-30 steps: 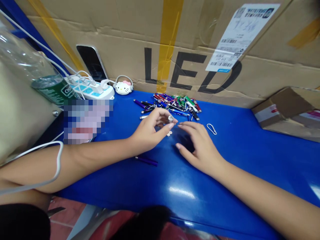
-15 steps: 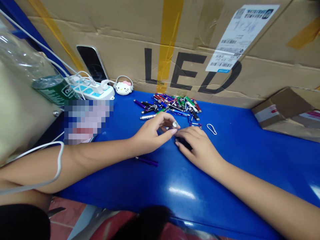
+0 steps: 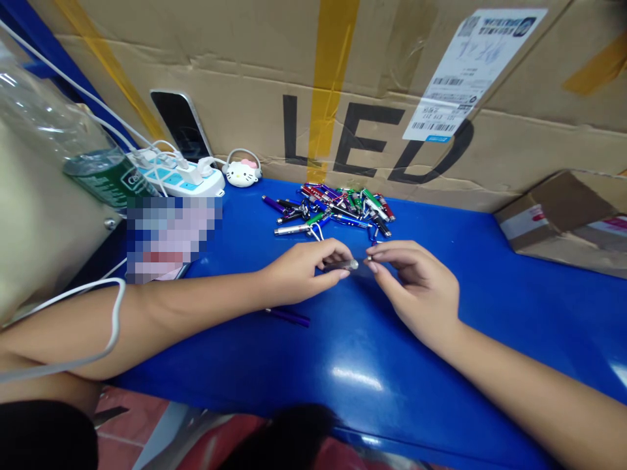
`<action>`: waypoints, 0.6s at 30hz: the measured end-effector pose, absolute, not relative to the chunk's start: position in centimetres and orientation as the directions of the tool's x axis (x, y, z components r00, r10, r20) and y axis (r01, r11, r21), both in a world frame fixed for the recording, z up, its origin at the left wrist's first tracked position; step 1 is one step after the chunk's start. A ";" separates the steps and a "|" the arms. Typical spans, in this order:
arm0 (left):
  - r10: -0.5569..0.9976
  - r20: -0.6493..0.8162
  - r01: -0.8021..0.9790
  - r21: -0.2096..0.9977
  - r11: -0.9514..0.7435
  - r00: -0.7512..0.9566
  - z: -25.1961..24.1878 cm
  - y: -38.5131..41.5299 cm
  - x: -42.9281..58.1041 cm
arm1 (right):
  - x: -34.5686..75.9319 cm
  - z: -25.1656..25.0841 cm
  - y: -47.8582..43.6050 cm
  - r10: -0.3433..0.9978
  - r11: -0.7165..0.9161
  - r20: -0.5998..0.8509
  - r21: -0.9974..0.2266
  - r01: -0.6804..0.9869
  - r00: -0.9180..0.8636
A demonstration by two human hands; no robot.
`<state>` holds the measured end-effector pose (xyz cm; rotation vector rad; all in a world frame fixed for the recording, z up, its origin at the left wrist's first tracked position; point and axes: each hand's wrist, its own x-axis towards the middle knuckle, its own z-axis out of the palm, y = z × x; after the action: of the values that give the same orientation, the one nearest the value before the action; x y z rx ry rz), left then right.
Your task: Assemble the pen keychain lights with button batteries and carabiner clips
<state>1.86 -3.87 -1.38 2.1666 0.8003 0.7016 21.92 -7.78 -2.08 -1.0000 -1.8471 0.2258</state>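
Over the blue table (image 3: 470, 372), the left hand (image 3: 298, 271) gripped a slim metal penlight (image 3: 340, 265) firmly. The right hand (image 3: 416, 287) pinched a tiny part (image 3: 368, 258) just beside the penlight's end, below a heap of penlights (image 3: 343, 207).

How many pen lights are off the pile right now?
2: a grey pen light held in the left hand, and a purple one lying on the blue table below that forearm. Others could be hidden under the hands.

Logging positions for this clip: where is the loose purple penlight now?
In the head view, the purple penlight lies on the blue tabletop, just below the left hand, well apart from the pile of penlights.
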 end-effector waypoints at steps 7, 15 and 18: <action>0.698 0.214 0.319 0.773 -0.549 0.683 -1.6 -3.8 1.9 | 22.0 -2.3 -8.2 0.691 0.693 0.675 -0.516 0.504 -0.259; 0.692 0.211 0.296 0.790 -0.536 0.691 -1.7 -3.8 1.9 | 22.1 -2.1 -7.9 0.656 0.746 0.667 -0.505 0.433 -0.353; 0.706 0.190 0.292 0.814 -0.502 0.683 -1.7 -3.8 1.9 | 22.3 -2.2 -7.7 0.638 0.763 0.664 -0.472 0.442 -0.391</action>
<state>1.87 -3.78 -1.67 2.0932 0.7641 0.6587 22.25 -7.69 -2.22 -0.8092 -2.0490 0.2723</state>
